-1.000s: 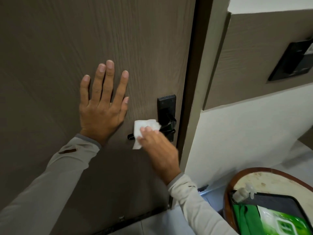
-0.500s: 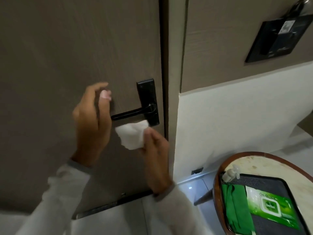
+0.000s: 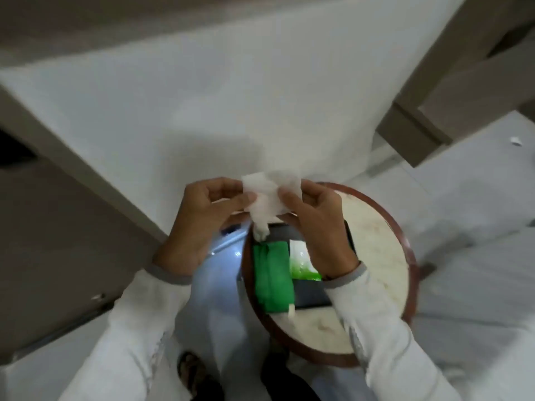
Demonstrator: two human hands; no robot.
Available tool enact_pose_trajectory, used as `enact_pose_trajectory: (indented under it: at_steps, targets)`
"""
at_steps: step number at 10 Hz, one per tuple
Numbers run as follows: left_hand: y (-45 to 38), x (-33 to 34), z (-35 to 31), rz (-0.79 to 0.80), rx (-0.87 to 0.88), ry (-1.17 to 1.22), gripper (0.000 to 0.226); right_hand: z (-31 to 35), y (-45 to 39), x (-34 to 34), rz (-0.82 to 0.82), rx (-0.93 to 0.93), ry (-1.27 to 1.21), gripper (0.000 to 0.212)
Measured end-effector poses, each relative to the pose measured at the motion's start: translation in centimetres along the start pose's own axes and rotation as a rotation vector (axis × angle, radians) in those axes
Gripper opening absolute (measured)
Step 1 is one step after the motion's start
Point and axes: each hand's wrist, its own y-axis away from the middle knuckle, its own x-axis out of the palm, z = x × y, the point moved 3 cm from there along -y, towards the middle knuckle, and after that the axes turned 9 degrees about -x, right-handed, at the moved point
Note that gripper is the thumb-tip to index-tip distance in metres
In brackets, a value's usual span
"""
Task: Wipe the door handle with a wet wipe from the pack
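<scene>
The scene is dim and softly lit, with a cool grey cast and low contrast. Motion blur smears the whole frame, worst at the sleeves (image 3: 385, 337) and the wall (image 3: 202, 96). A bright glare patch sits on the glossy floor (image 3: 228, 250) beside the round table (image 3: 385, 256). Faint shadow falls on the wall above the hands. Wide-angle distortion bends straight edges toward the corners.
</scene>
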Motion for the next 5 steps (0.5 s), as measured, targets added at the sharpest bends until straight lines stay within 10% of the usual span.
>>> enact_pose_trajectory:
  at_steps: [3, 5]
  targets:
    - [-8.6, 9.8, 28.7, 0.01, -0.413, -0.278, 0.022, -24.3, 2.5, -21.4, -0.117, 0.545, 0.5, 0.016]
    - [-9.8, 10.7, 36.5, -0.006, -0.5, -0.511, 0.019, -29.4, 4.0, -25.1, -0.108, 0.674, 0.693, 0.032]
